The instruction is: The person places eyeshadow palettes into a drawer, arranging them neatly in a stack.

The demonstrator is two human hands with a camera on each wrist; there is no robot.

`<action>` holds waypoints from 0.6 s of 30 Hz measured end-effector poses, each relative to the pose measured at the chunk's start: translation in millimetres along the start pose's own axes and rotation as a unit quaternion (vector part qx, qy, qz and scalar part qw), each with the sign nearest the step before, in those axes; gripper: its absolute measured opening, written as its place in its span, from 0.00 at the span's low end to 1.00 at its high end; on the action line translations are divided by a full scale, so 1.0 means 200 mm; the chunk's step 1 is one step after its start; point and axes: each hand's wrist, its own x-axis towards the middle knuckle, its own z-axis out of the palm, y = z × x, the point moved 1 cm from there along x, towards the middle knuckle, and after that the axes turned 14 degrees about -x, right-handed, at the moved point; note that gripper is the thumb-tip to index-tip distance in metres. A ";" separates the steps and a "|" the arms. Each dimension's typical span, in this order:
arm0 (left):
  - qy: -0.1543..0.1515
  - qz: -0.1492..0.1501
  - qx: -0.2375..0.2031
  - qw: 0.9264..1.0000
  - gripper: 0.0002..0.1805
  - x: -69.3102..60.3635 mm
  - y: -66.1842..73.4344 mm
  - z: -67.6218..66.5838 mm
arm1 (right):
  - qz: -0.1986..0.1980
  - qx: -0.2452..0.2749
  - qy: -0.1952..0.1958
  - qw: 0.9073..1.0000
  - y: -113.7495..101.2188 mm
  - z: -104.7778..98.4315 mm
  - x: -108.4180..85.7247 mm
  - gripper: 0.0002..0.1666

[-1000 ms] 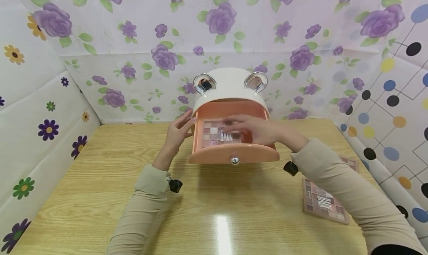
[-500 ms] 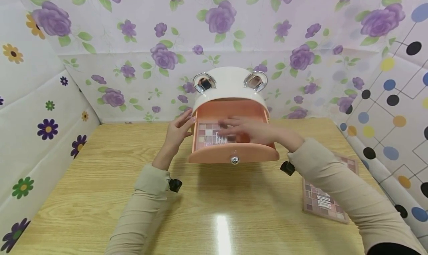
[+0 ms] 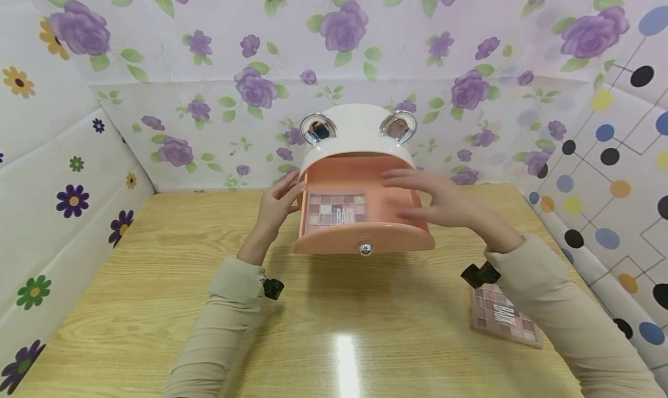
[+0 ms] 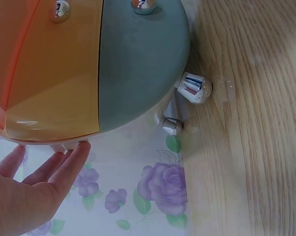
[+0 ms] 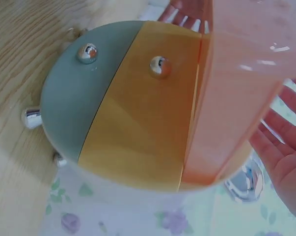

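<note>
A round storage box (image 3: 360,128) with a white shell has its peach top drawer (image 3: 334,244) pulled out. An eyeshadow palette (image 3: 334,208) lies flat in the drawer's left part. My left hand (image 3: 273,212) rests its extended fingers against the left side of the box; in the left wrist view, the fingertips of this hand (image 4: 32,199) touch the rim beside the yellow drawer (image 4: 54,93). Over the drawer's right side my right hand (image 3: 443,201) spreads its fingers, holding nothing. In the right wrist view the hand (image 5: 287,167) is beside the pulled-out drawer (image 5: 241,83).
Another palette (image 3: 503,314) lies on the wooden table (image 3: 376,328) at the right, partly behind the right sleeve. Below the yellow drawer is a green one (image 4: 143,64). The box stands on silver feet (image 4: 194,88), close to the flowered back wall (image 3: 209,137).
The palette in the drawer slid left under my right hand, then stayed. My right hand has since come away from it, moving right. The left hand keeps its place.
</note>
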 end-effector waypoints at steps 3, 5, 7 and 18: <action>-0.002 -0.001 -0.003 1.000 0.28 0.00 0.00 0.00 | 0.011 -0.016 0.031 0.999 0.00 -0.03 -0.06 0.29; -0.002 -0.001 -0.004 1.000 0.28 0.00 0.00 0.00 | 0.022 -0.026 0.041 0.999 0.00 -0.05 -0.09 0.29; -0.001 -0.001 -0.003 1.000 0.28 0.00 0.00 -0.01 | 0.029 -0.028 0.046 0.998 0.01 -0.06 -0.12 0.29; 0.005 0.002 0.001 1.000 0.28 0.00 0.00 0.00 | 0.064 -0.004 0.030 0.998 0.06 -0.11 -0.25 0.33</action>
